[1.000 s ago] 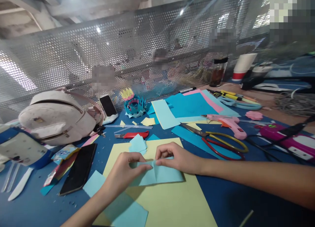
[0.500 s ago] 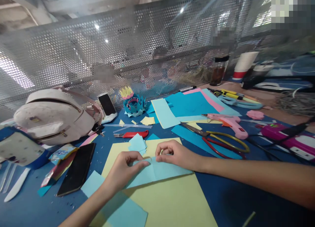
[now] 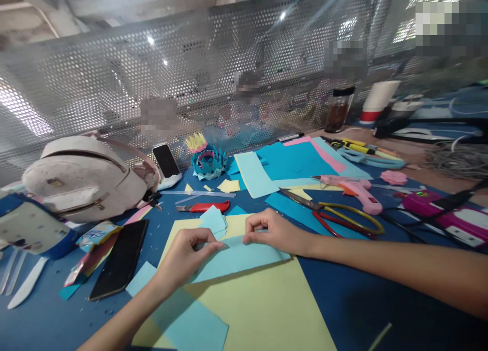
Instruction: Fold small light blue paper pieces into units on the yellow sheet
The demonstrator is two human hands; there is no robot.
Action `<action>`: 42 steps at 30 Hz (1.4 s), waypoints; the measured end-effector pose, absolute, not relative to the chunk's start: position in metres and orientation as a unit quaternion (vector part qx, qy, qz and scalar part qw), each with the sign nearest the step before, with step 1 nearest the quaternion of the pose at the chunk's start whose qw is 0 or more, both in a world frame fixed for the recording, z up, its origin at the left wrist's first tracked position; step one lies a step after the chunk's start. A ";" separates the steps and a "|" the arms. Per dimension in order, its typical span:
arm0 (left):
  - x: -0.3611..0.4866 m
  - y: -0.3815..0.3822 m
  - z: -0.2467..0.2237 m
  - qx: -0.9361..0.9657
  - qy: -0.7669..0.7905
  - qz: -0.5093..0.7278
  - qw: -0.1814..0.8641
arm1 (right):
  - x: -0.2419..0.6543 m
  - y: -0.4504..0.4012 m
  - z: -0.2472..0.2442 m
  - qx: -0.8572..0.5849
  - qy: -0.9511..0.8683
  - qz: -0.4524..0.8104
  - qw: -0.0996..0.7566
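A light blue strip of paper (image 3: pixel 244 259) is pinched along its far edge by both hands. My left hand (image 3: pixel 190 254) grips it near the left end, thumb on top. My right hand (image 3: pixel 272 231) holds the same edge a little to the right, fingers curled; part of the edge is hidden under them. Beneath lies a large pale yellow sheet (image 3: pixel 274 310). Another light blue piece (image 3: pixel 194 320) rests by my left forearm. Just beyond my hands are small light blue squares (image 3: pixel 213 221) and a red utility knife (image 3: pixel 209 206).
Scissors (image 3: pixel 343 216) and a pink glue gun (image 3: pixel 358 188) lie to the right, near a purple power strip (image 3: pixel 438 214). A blue paper flower (image 3: pixel 209 160) stands at the back. On the left are a black phone (image 3: pixel 120 259) and a pale backpack (image 3: pixel 87 176).
Both hands have shifted slightly away from me with the light blue strip. My left hand has also moved a little left, and the gap between the hands is wider.
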State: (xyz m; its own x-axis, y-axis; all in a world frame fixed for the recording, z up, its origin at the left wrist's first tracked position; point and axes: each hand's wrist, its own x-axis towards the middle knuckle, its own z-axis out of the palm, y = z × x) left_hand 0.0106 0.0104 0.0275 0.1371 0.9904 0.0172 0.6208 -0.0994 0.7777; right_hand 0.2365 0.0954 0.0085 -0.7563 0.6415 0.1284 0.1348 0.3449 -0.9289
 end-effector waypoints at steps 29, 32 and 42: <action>0.023 0.006 0.015 0.551 0.509 0.399 0.527 | 0.243 0.087 0.008 -0.145 -0.873 0.299 0.357; 0.034 0.001 0.009 0.523 0.507 0.404 0.554 | 0.241 0.076 0.006 -0.091 -0.893 0.291 0.332; 0.043 -0.001 0.008 0.479 0.441 0.436 0.621 | 0.240 0.072 0.001 -0.093 -0.897 0.286 0.325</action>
State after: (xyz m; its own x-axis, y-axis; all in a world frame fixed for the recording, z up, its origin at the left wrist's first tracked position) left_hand 0.0432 -0.0014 0.0082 0.2307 0.9643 -0.1299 -0.1201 0.1607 0.9797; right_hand 0.2403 0.0722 0.0013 -0.7721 0.3521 0.5291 -0.0190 0.8194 -0.5729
